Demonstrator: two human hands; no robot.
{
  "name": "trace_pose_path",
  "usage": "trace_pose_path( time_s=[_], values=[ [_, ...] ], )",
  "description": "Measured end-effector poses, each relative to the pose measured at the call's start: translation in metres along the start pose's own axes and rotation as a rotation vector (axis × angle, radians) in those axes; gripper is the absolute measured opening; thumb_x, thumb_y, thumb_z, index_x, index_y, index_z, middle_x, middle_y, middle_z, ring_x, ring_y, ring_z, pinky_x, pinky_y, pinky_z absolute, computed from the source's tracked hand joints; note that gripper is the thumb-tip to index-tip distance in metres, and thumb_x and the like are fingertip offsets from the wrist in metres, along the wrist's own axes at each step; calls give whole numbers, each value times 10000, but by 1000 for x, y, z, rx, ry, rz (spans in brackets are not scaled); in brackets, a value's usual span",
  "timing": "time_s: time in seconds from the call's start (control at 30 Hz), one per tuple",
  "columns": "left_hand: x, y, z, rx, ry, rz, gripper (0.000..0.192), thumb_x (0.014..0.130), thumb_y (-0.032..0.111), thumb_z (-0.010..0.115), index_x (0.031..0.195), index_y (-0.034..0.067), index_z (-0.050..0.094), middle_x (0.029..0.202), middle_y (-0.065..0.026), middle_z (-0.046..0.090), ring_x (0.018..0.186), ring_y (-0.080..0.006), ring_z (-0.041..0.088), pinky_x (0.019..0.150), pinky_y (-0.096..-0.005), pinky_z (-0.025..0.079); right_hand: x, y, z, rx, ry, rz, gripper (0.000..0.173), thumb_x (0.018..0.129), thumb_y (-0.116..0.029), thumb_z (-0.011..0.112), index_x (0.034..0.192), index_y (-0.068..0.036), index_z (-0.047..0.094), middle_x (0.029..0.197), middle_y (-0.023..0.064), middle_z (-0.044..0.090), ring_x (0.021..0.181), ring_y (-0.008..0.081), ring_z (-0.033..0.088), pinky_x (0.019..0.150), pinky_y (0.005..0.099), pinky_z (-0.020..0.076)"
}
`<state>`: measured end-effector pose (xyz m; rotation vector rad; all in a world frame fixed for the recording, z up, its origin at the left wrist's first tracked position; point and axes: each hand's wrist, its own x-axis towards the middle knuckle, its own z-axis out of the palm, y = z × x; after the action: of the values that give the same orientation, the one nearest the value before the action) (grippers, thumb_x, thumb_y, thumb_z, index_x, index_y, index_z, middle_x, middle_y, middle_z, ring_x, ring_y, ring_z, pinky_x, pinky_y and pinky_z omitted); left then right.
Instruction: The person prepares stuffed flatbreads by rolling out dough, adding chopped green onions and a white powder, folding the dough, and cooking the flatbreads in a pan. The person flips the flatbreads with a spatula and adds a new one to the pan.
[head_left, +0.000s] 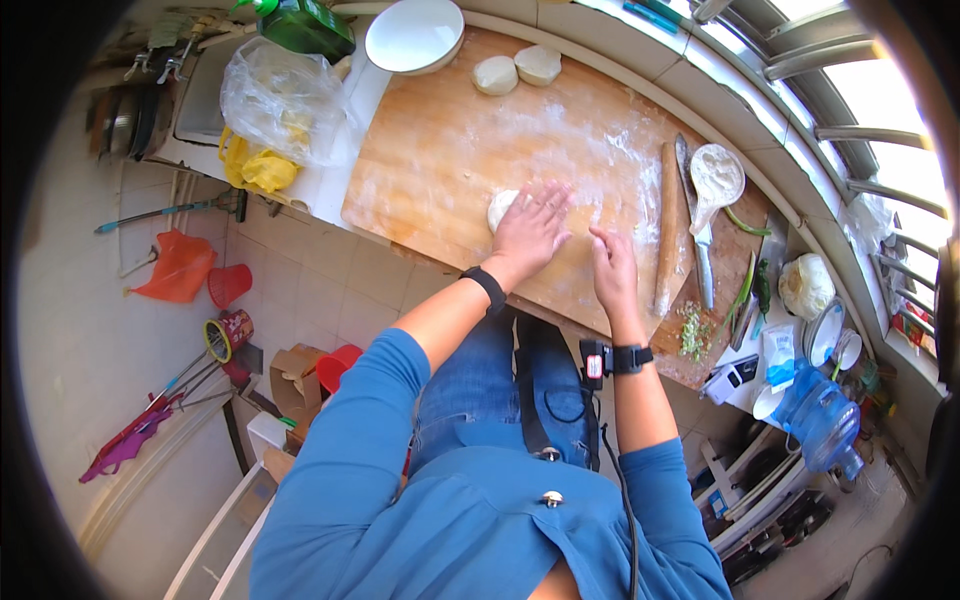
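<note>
My left hand (531, 231) lies flat with its palm on a round piece of white dough (501, 210). Most of the dough is hidden under the hand; its left edge shows. The dough rests on a floured wooden board (427, 172). To the right, my right hand (616, 268) is held on edge over the near part of the board, fingers bent and close together. Nothing shows in it, and its palm is hidden from view. Two more dough pieces (495, 75) sit side by side at the board's far edge.
A rolling pin (667, 225), a knife (703, 266) and a scoop of flour (716, 176) lie at right. Chopped scallion (694, 330) is nearby. A white bowl (415, 36) stands at the far left corner, a plastic bag (281, 97) beside it. A blue water bottle (821, 424) is at lower right.
</note>
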<state>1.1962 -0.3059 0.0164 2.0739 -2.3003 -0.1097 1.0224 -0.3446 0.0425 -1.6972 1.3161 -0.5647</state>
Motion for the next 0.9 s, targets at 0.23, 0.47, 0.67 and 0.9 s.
trace_pose_path(
  time_s=[0.23, 0.47, 0.67, 0.9],
  values=[
    [-3, -8, -2, -208, 4, 52, 585, 940, 423, 436, 1417, 87, 403, 1505, -55, 351, 1419, -220, 248, 1161, -438, 129, -15, 1, -17, 66, -32, 15, 197, 918, -96, 558, 1065, 2, 644, 958, 119, 585, 885, 214, 563, 783, 295, 451],
    [7, -39, -9, -225, 75, -116, 560, 936, 350, 456, 1414, 63, 389, 1501, -95, 341, 1399, -273, 281, 1139, -434, 210, -16, 7, -35, 112, -29, -22, 193, 933, -115, 548, 1057, -4, 645, 970, 125, 576, 910, 234, 558, 792, 305, 451],
    [4, -46, 8, -221, 54, -119, 589, 929, 394, 457, 1417, 71, 390, 1511, -96, 323, 1400, -281, 277, 1141, -439, 206, -14, 10, -31, 72, -55, -53, 208, 941, -137, 542, 1065, -4, 642, 985, 147, 589, 930, 260, 567, 827, 323, 449],
    [4, -31, -5, -158, 102, -46, 615, 909, 409, 494, 1424, 90, 390, 1496, -94, 353, 1398, -279, 282, 1140, -454, 201, -6, -3, -36, -4, 18, -102, 218, 953, -148, 528, 1062, 2, 642, 973, 146, 609, 932, 263, 573, 845, 326, 444]
  ],
)
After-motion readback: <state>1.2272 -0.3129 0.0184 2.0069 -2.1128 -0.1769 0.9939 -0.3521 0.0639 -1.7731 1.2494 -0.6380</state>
